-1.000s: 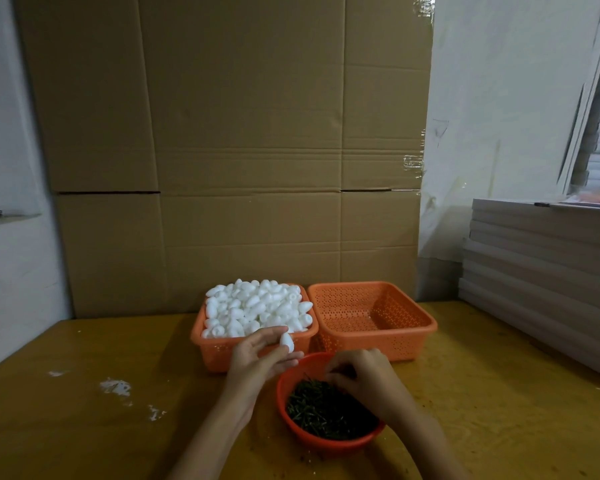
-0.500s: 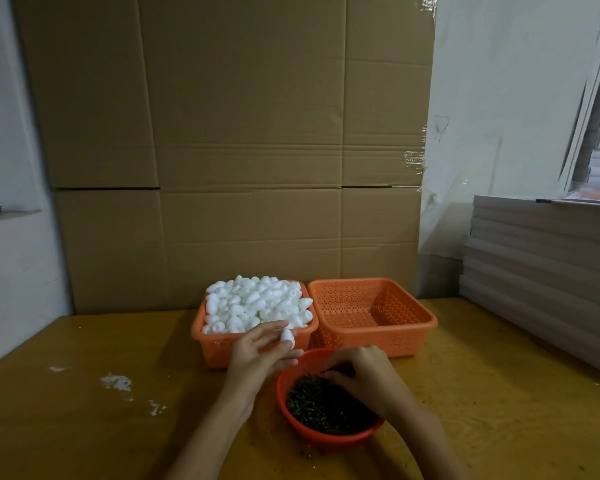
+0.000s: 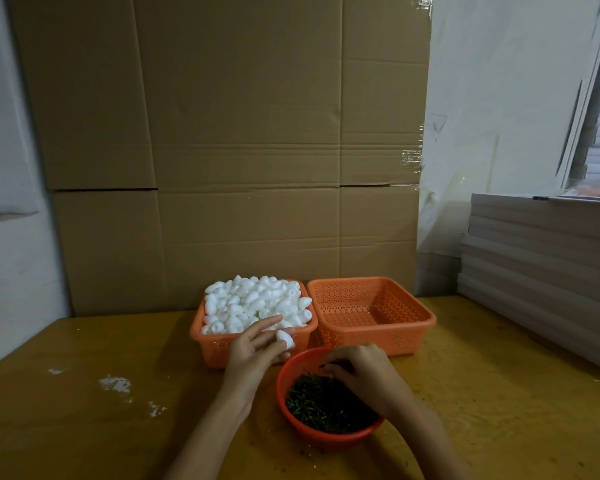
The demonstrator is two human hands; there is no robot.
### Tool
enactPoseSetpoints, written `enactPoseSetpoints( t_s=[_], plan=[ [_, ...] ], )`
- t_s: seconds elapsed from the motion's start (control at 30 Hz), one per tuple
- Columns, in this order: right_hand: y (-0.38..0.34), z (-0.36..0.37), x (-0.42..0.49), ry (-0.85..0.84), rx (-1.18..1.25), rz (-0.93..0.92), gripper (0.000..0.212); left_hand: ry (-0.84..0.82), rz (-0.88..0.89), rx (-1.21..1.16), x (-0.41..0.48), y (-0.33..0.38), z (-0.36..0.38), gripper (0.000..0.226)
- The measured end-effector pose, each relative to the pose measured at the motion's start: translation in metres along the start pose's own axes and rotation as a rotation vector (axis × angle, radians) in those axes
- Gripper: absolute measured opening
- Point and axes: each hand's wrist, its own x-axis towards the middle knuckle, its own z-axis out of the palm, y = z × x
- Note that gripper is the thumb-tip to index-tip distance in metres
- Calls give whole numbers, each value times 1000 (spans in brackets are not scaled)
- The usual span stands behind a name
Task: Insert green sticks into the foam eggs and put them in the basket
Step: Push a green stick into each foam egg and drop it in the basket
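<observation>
Foam egg [image 3: 285,339] — pinched by the left hand [image 3: 257,353], just beside the bowl [image 3: 329,439]. Right hand [image 3: 361,374] — curled among green sticks [image 3: 323,407] in the bowl; a pinch cannot be confirmed. One stick is best singled out, then pushed straight along the egg's axis.

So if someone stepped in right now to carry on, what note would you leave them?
Left hand pinches one white foam egg, no stick visible in it.
Right hand reaches into the round orange bowl of green sticks, fingers curled; whether it has one I cannot tell.
Left orange perforated basket is heaped with plain eggs; right orange perforated basket shows none.
Done: nothing finished.
Left: stick this egg, drop it in the right basket, repeat.
</observation>
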Motion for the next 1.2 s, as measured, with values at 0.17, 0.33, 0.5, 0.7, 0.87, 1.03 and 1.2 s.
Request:
enactPoseSetpoints(
  t_s=[0.17, 0.33, 0.5, 0.7, 0.87, 1.03, 1.2],
  plan=[
    [-1, -2, 0, 12, -17, -4, 20, 8, -15, 35, 1, -3, -2, 20],
    [-2, -3, -1, 15, -22, -11, 19, 11, -11, 64, 0, -4, -1, 25],
    [-3, -4, -1, 28, -25, -5, 18, 34, -10, 35, -1, -2, 1, 39],
    [-4, -5, -2, 34, -25, -10, 19, 49, -45, 34, -1, -1, 0, 43],
    [-5, -5, -2, 39, -14, -18, 19, 26, -49, 34, -1, -3, 1, 41],
    [-5, -6, -2, 49, -13, -8, 19, 9, -45, -19, -1, -4, 1, 36],
    [-6, -7, -2, 44, -18, -10, 19, 8, -7, -14, -2, -1, 2, 44]
  ],
)
